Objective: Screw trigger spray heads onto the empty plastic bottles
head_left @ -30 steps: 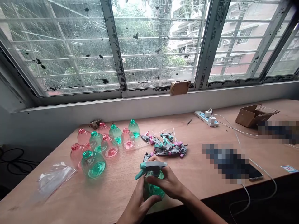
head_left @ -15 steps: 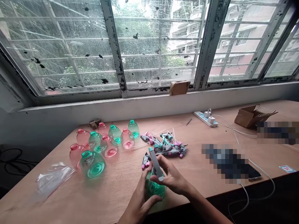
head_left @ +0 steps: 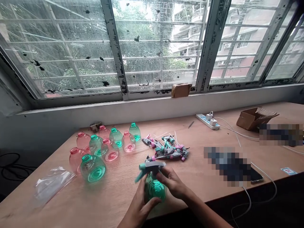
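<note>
Near the table's front edge, my left hand [head_left: 142, 199] is wrapped round a clear green bottle [head_left: 155, 189]. On the bottle's neck sits a grey and teal trigger spray head [head_left: 152, 165], its nozzle pointing left. The fingers of my right hand [head_left: 173, 182] are closed on the spray head at its collar, partly hiding it. Just beyond my hands lies a pile of spray heads [head_left: 169, 148] in grey, teal and pink, with thin white tubes. To the left stand several open-necked bottles, among them a green bottle [head_left: 93, 169] and a pink bottle [head_left: 111, 150].
A clear plastic bag [head_left: 53, 185] lies on the left of the table [head_left: 118, 193]. On the right are a phone [head_left: 256, 174] with a cable, a power strip [head_left: 207, 121], tweezers [head_left: 191, 124] and an open cardboard box [head_left: 253, 118].
The spray head has turned on the bottle, from pointing away from me to pointing left. My right hand has turned with it, while my left hand keeps its hold.
</note>
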Demonstrator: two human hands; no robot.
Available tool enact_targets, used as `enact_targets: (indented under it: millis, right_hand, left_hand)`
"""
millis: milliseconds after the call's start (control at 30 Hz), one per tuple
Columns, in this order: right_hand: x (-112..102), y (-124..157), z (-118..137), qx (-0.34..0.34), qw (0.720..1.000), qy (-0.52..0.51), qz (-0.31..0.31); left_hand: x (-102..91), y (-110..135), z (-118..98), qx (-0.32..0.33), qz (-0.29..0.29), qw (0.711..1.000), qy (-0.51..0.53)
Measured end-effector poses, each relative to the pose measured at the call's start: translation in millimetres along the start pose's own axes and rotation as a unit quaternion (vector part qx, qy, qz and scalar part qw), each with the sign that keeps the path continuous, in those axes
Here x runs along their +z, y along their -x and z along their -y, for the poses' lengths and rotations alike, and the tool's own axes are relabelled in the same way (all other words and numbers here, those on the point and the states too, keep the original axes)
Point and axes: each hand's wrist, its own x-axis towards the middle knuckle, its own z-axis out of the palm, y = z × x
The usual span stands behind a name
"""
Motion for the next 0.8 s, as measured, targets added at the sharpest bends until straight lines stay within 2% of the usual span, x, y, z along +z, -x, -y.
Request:
enact_targets:
  millis: [100, 200, 433, 633, 800]
  right_hand:
    - [-10.8, 3.0, 5.2, 0.028, 0.998, 0.024, 0.053]
    - [-13.0, 4.0, 7.5, 0.029, 0.997, 0.036, 0.066]
    - [-1.9, 0.3, 2.7, -0.002, 0.999, 0.043, 0.017]
    - [-4.7, 0.4, 11.8, -0.008, 0.997, 0.079, -0.003]
    - [1.6, 0.8, 11.2, 0.001, 0.995, 0.098, -0.010]
  left_hand:
    - [0.7, 0.5, -11.7, -0.016, 0.005, 1.000, 0.001]
    - [1.8, 1.6, -20.1, -0.029, -0.003, 1.000, 0.006]
    - [2.3, 4.6, -15.0, -0.052, 0.013, 0.998, 0.016]
    - [2.3, 3.1, -7.0, -0.049, 0.015, 0.999, 0.009]
    - [5.1, 2.7, 2.8, -0.002, -0.001, 1.000, -0.016]
